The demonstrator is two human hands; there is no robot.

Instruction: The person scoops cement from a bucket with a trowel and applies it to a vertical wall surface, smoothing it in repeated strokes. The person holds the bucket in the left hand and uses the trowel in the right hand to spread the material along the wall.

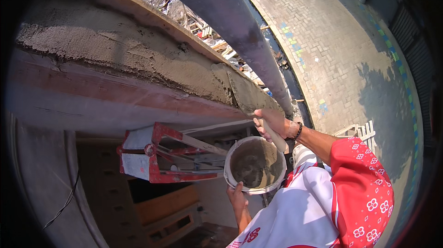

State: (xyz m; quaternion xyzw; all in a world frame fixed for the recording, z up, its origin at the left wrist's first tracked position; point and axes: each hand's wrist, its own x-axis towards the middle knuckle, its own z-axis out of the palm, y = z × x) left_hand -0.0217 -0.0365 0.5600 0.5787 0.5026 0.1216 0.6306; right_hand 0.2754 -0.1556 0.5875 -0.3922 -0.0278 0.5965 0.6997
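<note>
My right hand (275, 124), a dark beaded bracelet at its wrist, is closed round the pale handle of a trowel (245, 92). The trowel's flat blade, coated in mortar, lies against the right end of a ledge covered with wet grey mortar (134, 52). Below it, my left hand (238, 198) grips the lower left side of a white bucket (227, 168), with its thumb at the rim. Grey mortar (254, 162) sits inside the bucket and smears its inner wall. Part of the left hand's fingers is hidden behind the bucket.
A wooden board (138, 15) edges the ledge's far side. A thick dark pole (240, 26) slants past it. Left of the bucket stands a red and white stepladder (157, 153). Far below lie rubble (203, 29) and a paved lane (332, 40). A black cable hangs at lower left.
</note>
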